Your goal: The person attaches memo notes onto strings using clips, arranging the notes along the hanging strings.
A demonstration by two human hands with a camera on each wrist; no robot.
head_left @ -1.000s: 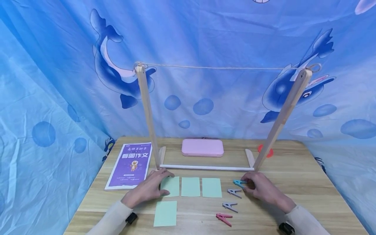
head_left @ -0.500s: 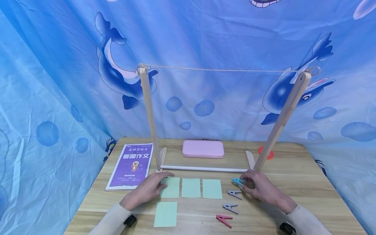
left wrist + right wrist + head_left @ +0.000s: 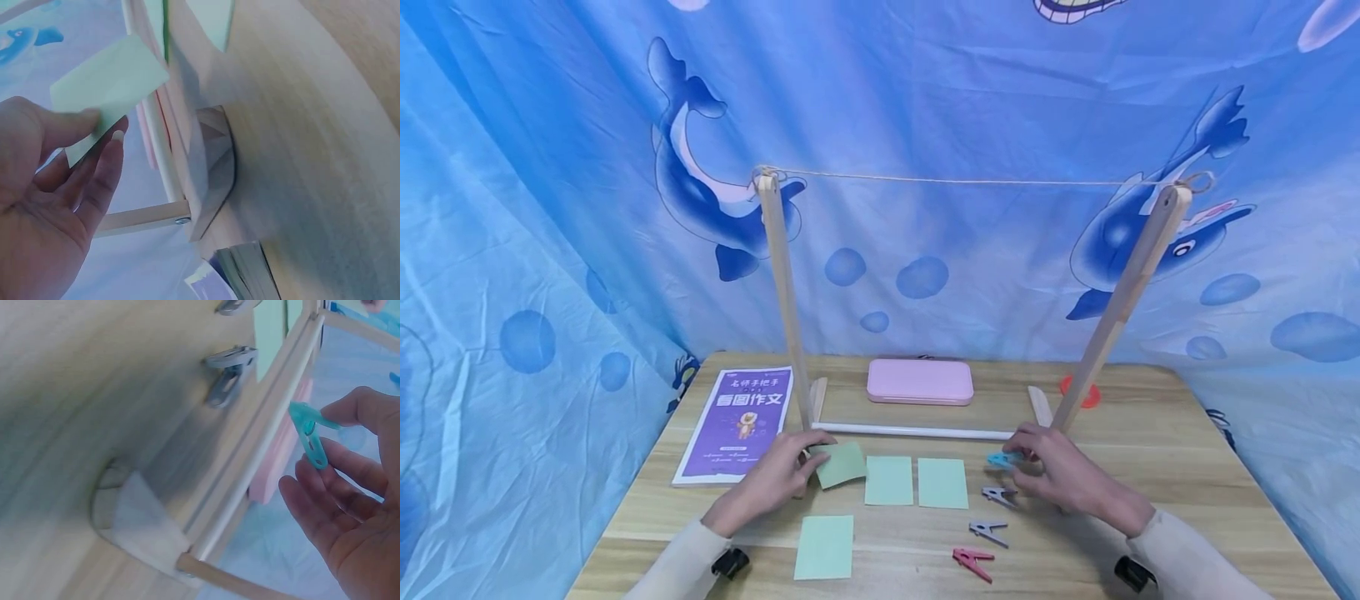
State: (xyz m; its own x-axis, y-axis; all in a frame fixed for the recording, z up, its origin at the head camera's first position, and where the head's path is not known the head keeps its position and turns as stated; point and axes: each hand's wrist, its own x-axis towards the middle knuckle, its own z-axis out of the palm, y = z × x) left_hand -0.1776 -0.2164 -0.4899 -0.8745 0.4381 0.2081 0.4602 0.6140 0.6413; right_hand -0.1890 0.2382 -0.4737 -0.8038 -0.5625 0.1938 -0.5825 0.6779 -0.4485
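My left hand (image 3: 775, 473) pinches a green paper note (image 3: 115, 78) between thumb and fingers; the note is tilted up off the table. My right hand (image 3: 1060, 471) holds a turquoise clothespin (image 3: 309, 434) by its handles, thumb on one leg and fingers on the other. Two more green notes, a middle one (image 3: 889, 481) and a right one (image 3: 943, 483), lie in a row beside the lifted note, and a lower note (image 3: 824, 547) lies nearer me. Two grey clothespins, an upper one (image 3: 999, 496) and a lower one (image 3: 988, 532), and a pink clothespin (image 3: 973, 564) lie at the right.
A wooden frame (image 3: 1108, 321) stands behind the notes, with a string (image 3: 955, 181) tied across its top and a white rod (image 3: 917, 431) low between its posts. A pink case (image 3: 919, 382), a purple book (image 3: 735, 427) and a red ring-shaped object (image 3: 1090, 393) lie around it.
My left hand has taken hold of the upper left note and raised it from the table. The turquoise clothespin has shifted slightly up and left in my right hand.
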